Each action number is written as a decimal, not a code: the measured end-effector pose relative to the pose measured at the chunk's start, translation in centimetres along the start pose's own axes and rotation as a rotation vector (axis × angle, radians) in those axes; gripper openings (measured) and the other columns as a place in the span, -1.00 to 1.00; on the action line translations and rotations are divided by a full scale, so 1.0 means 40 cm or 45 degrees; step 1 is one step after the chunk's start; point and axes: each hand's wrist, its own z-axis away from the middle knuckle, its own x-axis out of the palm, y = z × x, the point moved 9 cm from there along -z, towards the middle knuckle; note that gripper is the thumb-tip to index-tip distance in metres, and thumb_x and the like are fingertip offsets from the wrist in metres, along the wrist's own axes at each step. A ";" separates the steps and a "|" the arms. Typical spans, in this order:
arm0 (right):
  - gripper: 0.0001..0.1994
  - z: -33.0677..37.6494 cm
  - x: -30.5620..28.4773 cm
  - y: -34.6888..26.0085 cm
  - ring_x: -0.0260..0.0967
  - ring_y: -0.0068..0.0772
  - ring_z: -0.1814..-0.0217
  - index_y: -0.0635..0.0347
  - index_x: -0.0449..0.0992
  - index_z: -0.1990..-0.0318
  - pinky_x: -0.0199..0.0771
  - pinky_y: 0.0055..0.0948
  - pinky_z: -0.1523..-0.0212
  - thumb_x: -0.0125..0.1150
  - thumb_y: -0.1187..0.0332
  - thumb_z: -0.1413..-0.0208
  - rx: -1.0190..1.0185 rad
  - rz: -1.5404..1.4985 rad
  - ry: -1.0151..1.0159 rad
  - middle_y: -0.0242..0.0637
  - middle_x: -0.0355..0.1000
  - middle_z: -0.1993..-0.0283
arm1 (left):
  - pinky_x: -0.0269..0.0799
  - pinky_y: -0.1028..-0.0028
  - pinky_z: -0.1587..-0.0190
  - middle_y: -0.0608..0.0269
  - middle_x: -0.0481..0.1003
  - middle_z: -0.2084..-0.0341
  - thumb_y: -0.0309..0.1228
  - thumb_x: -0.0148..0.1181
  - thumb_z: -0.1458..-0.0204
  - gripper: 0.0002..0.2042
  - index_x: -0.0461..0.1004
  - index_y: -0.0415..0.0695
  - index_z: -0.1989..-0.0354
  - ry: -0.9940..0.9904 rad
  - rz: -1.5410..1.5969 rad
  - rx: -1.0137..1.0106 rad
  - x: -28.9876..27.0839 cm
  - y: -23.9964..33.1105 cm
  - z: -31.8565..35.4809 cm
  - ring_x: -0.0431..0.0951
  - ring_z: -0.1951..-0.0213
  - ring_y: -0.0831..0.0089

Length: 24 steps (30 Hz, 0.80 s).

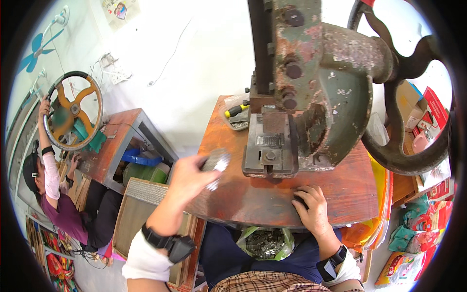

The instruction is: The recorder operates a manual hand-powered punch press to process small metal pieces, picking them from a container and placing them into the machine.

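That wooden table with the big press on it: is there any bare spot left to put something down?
Yes. The table is bare along its front edge, between the left hand, which holds small metal pieces, and the right hand resting flat on the wood. The right front corner is also free. The back is crowded by the press and a small tray of tools.
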 end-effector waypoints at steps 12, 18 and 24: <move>-0.74 0.000 -0.015 0.011 0.35 -0.05 0.09 0.28 0.53 0.28 0.41 -0.21 0.09 0.32 0.51 0.23 -0.012 -0.122 0.036 -0.14 0.45 0.19 | 0.46 0.30 0.23 -0.11 0.56 0.44 -0.25 0.34 0.21 -0.62 0.53 -0.34 0.33 0.200 -0.265 0.277 0.256 0.220 -0.186 0.59 0.33 0.11; -0.73 -0.002 -0.026 0.008 0.35 -0.05 0.08 0.26 0.53 0.26 0.41 -0.22 0.08 0.32 0.51 0.23 -0.010 -0.113 0.049 -0.15 0.44 0.17 | 0.38 0.35 0.09 0.01 0.51 0.30 -0.54 0.12 0.07 -0.84 0.50 -0.30 0.30 -0.396 0.605 0.119 0.245 0.088 -0.252 0.50 0.17 0.15; -0.73 -0.034 -0.042 -0.012 0.36 -0.08 0.12 0.25 0.52 0.24 0.42 -0.24 0.10 0.32 0.53 0.20 -0.089 -0.125 0.141 -0.16 0.44 0.18 | 0.23 0.20 0.04 0.02 0.48 0.24 -0.52 0.06 0.05 -0.80 0.49 -0.10 0.23 0.287 -0.277 0.747 0.267 0.121 -0.202 0.40 0.02 0.09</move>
